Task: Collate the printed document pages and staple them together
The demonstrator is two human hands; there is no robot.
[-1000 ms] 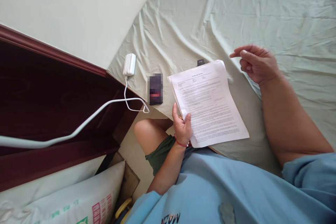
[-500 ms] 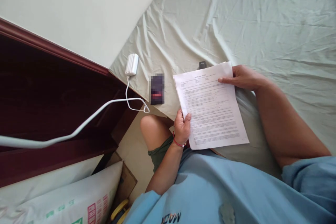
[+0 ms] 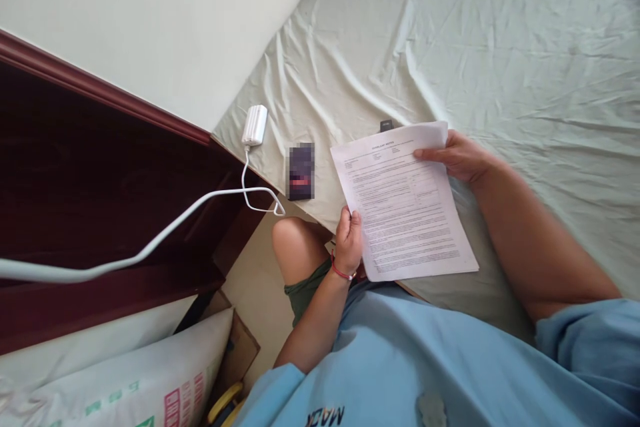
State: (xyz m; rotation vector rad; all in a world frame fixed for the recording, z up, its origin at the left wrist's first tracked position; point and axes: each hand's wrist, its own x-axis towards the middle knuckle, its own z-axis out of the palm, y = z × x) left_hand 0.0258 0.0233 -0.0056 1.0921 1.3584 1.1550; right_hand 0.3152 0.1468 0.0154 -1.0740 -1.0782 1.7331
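A stack of printed paper sheets (image 3: 405, 213) is held up over the edge of the bed in front of my body. My left hand (image 3: 349, 240) grips its left edge near the lower part, thumb uppermost and a red cord bracelet at the wrist. At the upper right corner, my right hand (image 3: 457, 155) pinches the sheets, its thumb lying across the top page and its other fingers hidden behind. Dense small text and a table fill the top page, too small to read.
On the light green bedsheet (image 3: 500, 47) lie a dark, blurred-out phone-like object (image 3: 301, 173) and a white adapter (image 3: 255, 125) with a white cable (image 3: 165, 233). A small black object (image 3: 386, 125) shows behind the papers. A dark red wooden headboard (image 3: 100, 167) and a printed white sack (image 3: 140, 373) are at left.
The papers have tilted slightly, their right side shifting a little to the right. My left thumb has moved back towards the papers' left edge. Both hands keep their hold.
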